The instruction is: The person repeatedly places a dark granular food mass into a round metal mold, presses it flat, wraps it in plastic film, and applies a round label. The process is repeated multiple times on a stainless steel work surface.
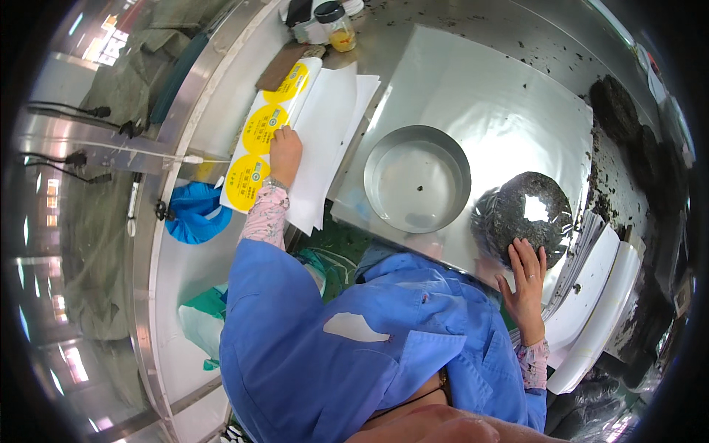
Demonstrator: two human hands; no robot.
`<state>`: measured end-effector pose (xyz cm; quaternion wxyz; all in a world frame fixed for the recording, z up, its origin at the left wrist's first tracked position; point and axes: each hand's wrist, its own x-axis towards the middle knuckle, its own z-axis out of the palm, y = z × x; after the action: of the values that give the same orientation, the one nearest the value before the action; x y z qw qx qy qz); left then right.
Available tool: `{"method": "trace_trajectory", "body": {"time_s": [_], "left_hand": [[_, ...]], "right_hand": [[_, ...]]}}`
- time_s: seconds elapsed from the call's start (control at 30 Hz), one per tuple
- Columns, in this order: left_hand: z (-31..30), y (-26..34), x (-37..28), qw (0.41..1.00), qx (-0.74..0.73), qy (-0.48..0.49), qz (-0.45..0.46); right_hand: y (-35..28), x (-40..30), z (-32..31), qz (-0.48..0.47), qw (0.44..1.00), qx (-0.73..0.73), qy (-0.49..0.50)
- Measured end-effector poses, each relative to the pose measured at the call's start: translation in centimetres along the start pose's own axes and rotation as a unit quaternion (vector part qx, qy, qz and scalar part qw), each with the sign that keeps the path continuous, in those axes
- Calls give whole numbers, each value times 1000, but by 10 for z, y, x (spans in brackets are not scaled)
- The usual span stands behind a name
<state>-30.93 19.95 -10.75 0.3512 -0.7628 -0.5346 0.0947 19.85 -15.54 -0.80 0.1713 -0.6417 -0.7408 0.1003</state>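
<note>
My left hand (286, 155) is on a sheet of round yellow stickers (256, 130), its fingertips at the edge of the middle sticker; whether they pinch it I cannot tell. White paper sheets (324, 127) lie under and beside that hand. My right hand (523, 288), fingers spread, touches the near edge of a dark round cake of dried seaweed or similar material (512, 216) wrapped in clear film. Left of the cake, a round metal ring or shallow pan (418, 221) rests on a shiny metal plate (498, 99), with a small dark crumb inside its rim.
A lidded jar with yellow contents (342, 39) and a brown block (281, 67) are at the upper left. Dark round cakes (614, 108) and crumbs lie far right. Stacked sheets (579, 266) and a white roll (598, 326) flank the plate. Blue plastic (194, 213) lies left.
</note>
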Motion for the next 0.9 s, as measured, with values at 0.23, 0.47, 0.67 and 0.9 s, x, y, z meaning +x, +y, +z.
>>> {"method": "trace_trajectory", "body": {"time_s": [0.23, 0.47, 0.67, 0.9], "left_hand": [[9, 3, 10, 996, 71, 20, 60], [33, -38, 3, 907, -335, 132, -220], [53, -97, -118, 570, -605, 175, -528], [-192, 28, -30, 458, -704, 379, -389]], "right_hand": [[3, -2, 0, -4, 1000, -8, 12], [8, -1, 0, -17, 1000, 3, 14], [8, -1, 2, -15, 1000, 14, 19], [1, 12, -25, 31, 994, 92, 58]]}}
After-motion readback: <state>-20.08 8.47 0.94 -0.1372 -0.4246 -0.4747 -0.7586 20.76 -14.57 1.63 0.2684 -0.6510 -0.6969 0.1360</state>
